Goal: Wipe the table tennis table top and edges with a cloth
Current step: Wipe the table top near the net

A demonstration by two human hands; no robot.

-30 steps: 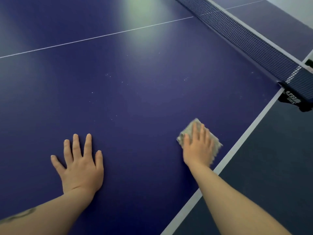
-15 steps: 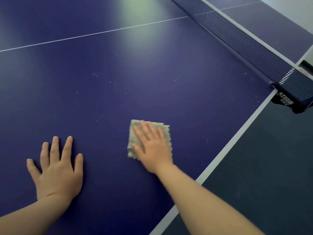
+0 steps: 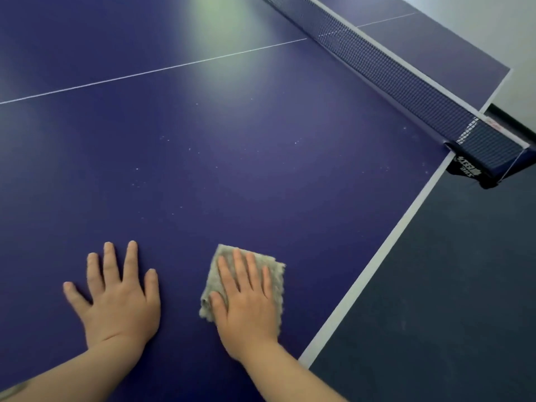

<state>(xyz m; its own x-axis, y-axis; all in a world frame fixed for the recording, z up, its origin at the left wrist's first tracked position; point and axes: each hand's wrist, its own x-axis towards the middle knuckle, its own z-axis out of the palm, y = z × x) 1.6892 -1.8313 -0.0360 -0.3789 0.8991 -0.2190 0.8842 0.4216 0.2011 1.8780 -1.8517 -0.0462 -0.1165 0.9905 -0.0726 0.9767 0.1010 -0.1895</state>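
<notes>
The blue table tennis table top (image 3: 261,175) fills most of the view, with pale dust specks scattered across its middle. A folded grey cloth (image 3: 277,274) lies flat on it near the front. My right hand (image 3: 246,300) presses on the cloth with straight fingers. My left hand (image 3: 116,297) rests flat on the bare table just left of the cloth, fingers spread. The table's white side edge line (image 3: 377,256) runs diagonally to the right of the cloth.
The dark net (image 3: 406,79) crosses the upper right, held by a black clamp (image 3: 470,169) at the table's side. A thin white centre line (image 3: 174,66) runs across the far surface. Dark floor (image 3: 449,285) lies beyond the right edge.
My right hand slid the cloth leftward, away from the white edge line, until it came near my left hand. My left hand stayed flat on the table.
</notes>
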